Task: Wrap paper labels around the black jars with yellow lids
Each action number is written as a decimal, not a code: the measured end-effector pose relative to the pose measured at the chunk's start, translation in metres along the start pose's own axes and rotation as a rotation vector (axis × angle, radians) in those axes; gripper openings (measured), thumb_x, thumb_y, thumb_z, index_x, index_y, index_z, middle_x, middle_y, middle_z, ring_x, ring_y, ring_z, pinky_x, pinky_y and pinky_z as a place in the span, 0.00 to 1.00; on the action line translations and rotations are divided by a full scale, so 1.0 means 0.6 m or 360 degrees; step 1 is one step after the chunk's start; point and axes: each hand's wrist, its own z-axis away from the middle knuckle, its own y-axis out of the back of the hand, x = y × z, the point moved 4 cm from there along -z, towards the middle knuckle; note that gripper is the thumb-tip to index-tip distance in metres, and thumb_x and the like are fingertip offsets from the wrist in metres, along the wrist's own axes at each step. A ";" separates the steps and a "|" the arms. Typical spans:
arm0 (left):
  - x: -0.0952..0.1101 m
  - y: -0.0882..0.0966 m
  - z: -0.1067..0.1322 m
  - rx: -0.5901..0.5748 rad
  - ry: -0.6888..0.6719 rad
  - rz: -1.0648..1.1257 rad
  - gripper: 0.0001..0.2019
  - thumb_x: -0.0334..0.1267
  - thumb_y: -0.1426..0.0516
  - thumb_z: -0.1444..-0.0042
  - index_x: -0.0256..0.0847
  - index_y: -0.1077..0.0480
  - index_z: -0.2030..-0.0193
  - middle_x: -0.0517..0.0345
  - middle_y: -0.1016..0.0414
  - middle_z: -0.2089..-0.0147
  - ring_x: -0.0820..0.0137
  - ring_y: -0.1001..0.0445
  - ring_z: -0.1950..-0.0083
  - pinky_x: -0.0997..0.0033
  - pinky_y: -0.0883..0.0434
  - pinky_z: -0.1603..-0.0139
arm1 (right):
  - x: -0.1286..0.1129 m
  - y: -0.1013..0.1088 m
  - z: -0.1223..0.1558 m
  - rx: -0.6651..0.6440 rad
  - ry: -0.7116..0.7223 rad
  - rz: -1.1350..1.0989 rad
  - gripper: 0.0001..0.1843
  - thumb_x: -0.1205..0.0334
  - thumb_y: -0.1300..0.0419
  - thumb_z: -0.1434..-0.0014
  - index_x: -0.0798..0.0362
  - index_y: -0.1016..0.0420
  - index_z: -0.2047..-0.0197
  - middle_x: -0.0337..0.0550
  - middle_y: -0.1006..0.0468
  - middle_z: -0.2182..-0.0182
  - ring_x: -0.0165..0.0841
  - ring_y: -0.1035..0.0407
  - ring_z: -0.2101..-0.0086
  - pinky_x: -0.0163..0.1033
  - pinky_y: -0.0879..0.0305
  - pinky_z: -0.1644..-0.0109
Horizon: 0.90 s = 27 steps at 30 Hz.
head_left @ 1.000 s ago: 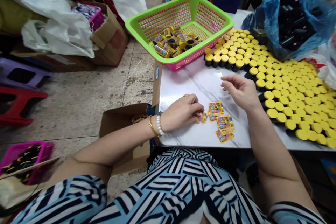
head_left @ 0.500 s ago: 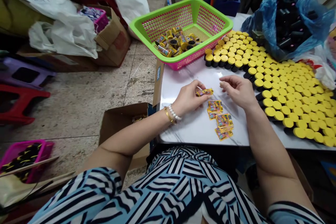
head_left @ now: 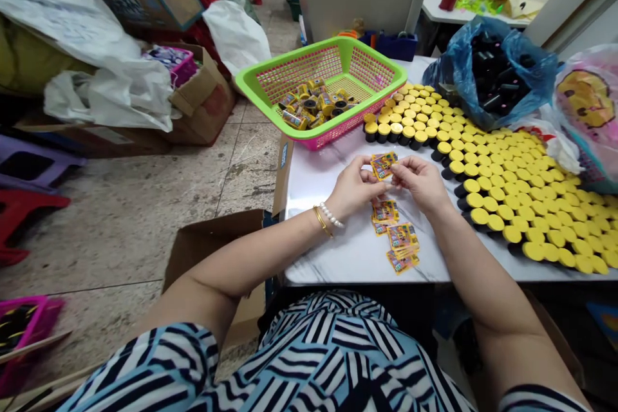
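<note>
My left hand and my right hand meet above the white table, fingers pinched on a small yellow printed label. The left holds its lower left side and the right its right edge. Whether it is one label or a few together, I cannot tell. Just below my hands, more of these labels lie on the tabletop in small overlapping piles. To the right, many black cylinders with yellow caps stand upright, packed closely together.
Behind my hands stands a green basket stacked in a pink one, holding yellow-wrapped cylinders. A blue plastic bag of black pieces sits at the back right. An open cardboard box is on the floor at the left.
My right hand has come left to the label and now pinches its edge. The label, earlier bent in my left hand, is flat and facing up. The camera view has shifted.
</note>
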 end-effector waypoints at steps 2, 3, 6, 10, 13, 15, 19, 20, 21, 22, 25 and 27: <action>-0.006 0.008 0.000 -0.0037 -0.0070 -0.0297 0.25 0.42 0.30 0.49 0.40 0.33 0.48 0.62 0.24 0.69 0.73 0.26 0.72 0.73 0.30 0.70 | -0.002 0.006 -0.003 -0.0049 0.0044 0.0287 0.18 0.44 0.33 0.42 0.50 0.25 0.69 0.37 0.25 0.77 0.29 0.35 0.76 0.37 0.37 0.70; -0.005 0.017 0.000 0.0012 -0.0146 -0.0479 0.26 0.45 0.29 0.50 0.39 0.31 0.48 0.60 0.24 0.67 0.72 0.27 0.71 0.72 0.31 0.69 | -0.004 0.008 -0.003 -0.0091 0.0081 0.0472 0.17 0.46 0.35 0.40 0.51 0.25 0.71 0.37 0.26 0.78 0.30 0.37 0.76 0.37 0.39 0.70; 0.021 0.049 0.000 0.0334 -0.0510 -0.0925 0.27 0.48 0.29 0.50 0.39 0.28 0.46 0.54 0.23 0.58 0.71 0.28 0.64 0.69 0.30 0.62 | -0.012 0.007 0.000 -0.0205 0.0214 0.0907 0.17 0.52 0.40 0.36 0.51 0.25 0.74 0.37 0.28 0.78 0.30 0.39 0.74 0.38 0.44 0.69; 0.055 0.056 -0.018 0.0266 -0.0745 -0.1175 0.12 0.43 0.33 0.44 0.39 0.23 0.58 0.55 0.25 0.60 0.69 0.30 0.62 0.67 0.31 0.56 | -0.013 0.004 0.002 -0.0282 0.0285 0.1017 0.19 0.51 0.42 0.33 0.50 0.27 0.74 0.37 0.28 0.77 0.32 0.37 0.72 0.38 0.43 0.67; 0.058 0.043 -0.042 0.0058 -0.0656 -0.1187 0.07 0.40 0.32 0.46 0.39 0.19 0.64 0.56 0.25 0.65 0.69 0.30 0.64 0.67 0.33 0.57 | -0.009 0.004 0.001 -0.0317 0.0323 0.1005 0.20 0.50 0.43 0.32 0.49 0.25 0.72 0.39 0.25 0.74 0.33 0.34 0.69 0.38 0.38 0.66; 0.056 0.038 -0.055 0.0057 -0.0628 -0.1137 0.05 0.38 0.32 0.47 0.40 0.18 0.66 0.57 0.25 0.66 0.70 0.30 0.65 0.67 0.33 0.58 | -0.008 0.007 -0.001 -0.0288 0.0359 0.0985 0.16 0.49 0.42 0.32 0.48 0.19 0.66 0.42 0.21 0.67 0.34 0.30 0.67 0.40 0.33 0.62; 0.055 0.048 -0.067 0.0281 -0.0626 -0.0950 0.07 0.40 0.34 0.45 0.39 0.18 0.68 0.55 0.22 0.65 0.70 0.29 0.64 0.69 0.33 0.59 | -0.018 0.028 -0.007 0.0039 0.0460 0.0888 0.19 0.47 0.35 0.37 0.46 0.18 0.46 0.48 0.20 0.49 0.36 0.25 0.60 0.45 0.26 0.54; 0.053 0.051 -0.069 0.0298 -0.0591 -0.0885 0.08 0.41 0.35 0.44 0.39 0.18 0.69 0.54 0.21 0.65 0.70 0.29 0.64 0.70 0.33 0.61 | -0.020 0.033 -0.008 0.0121 0.0457 0.0821 0.22 0.46 0.34 0.38 0.47 0.19 0.44 0.49 0.21 0.47 0.36 0.25 0.59 0.45 0.26 0.55; 0.050 0.054 -0.072 0.0284 -0.0537 -0.0820 0.10 0.43 0.36 0.44 0.39 0.18 0.69 0.54 0.21 0.66 0.70 0.28 0.65 0.71 0.34 0.63 | -0.020 0.036 -0.009 0.0174 0.0434 0.0732 0.24 0.44 0.33 0.39 0.47 0.20 0.44 0.50 0.21 0.47 0.37 0.24 0.59 0.44 0.26 0.56; 0.045 0.056 -0.075 0.0243 -0.0468 -0.0763 0.12 0.44 0.37 0.43 0.38 0.19 0.69 0.54 0.21 0.68 0.70 0.28 0.66 0.72 0.35 0.65 | -0.019 0.037 -0.011 0.0200 0.0396 0.0630 0.25 0.43 0.34 0.39 0.48 0.20 0.44 0.49 0.20 0.48 0.37 0.24 0.58 0.43 0.26 0.57; 0.025 0.057 -0.085 0.0122 -0.0319 -0.0691 0.16 0.48 0.39 0.41 0.37 0.19 0.70 0.54 0.20 0.71 0.71 0.29 0.70 0.72 0.37 0.69 | -0.008 0.026 -0.013 0.0150 0.0253 0.0403 0.25 0.42 0.34 0.39 0.50 0.20 0.46 0.47 0.17 0.55 0.36 0.24 0.58 0.42 0.26 0.57; 0.014 0.060 -0.091 0.0143 -0.0317 -0.0773 0.16 0.47 0.39 0.40 0.37 0.19 0.71 0.54 0.20 0.71 0.70 0.29 0.70 0.71 0.36 0.68 | 0.001 0.014 -0.014 0.0107 0.0210 0.0419 0.24 0.43 0.32 0.41 0.52 0.19 0.48 0.47 0.16 0.57 0.36 0.24 0.59 0.43 0.26 0.55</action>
